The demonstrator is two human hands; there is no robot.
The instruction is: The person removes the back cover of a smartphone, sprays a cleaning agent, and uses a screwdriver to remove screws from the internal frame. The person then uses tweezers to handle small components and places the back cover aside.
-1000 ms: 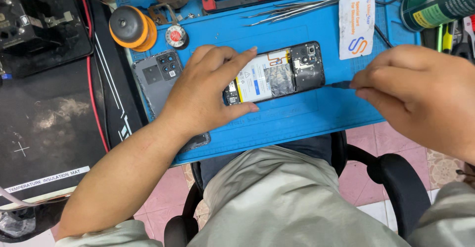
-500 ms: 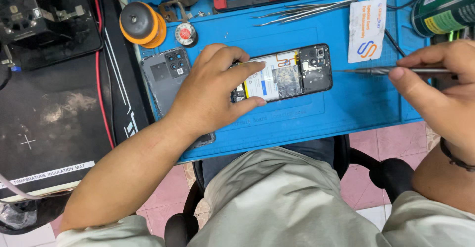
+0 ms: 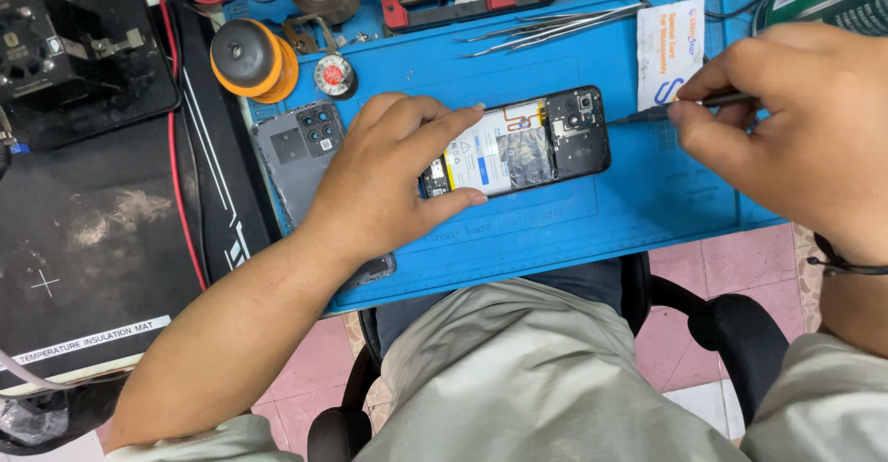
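Blue repair mat (image 3: 573,231) on worktop carries opened smartphone (image 3: 518,146), light, stiff, with fragile exposed battery and boards. Left hand (image 3: 388,175) presses down on its lower end; right hand (image 3: 795,120) pinches thin metal tool (image 3: 684,107), tip beside camera end. Best gripped along side edges.

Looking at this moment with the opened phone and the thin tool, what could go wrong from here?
1. The left hand pins only one end of the opened phone, so a push from the thin tool in the right hand might slide it across the blue mat.
2. The tool tip sits near the exposed camera end; a slip could scratch parts there.
3. The back cover lies partly under the left forearm and could get nudged.
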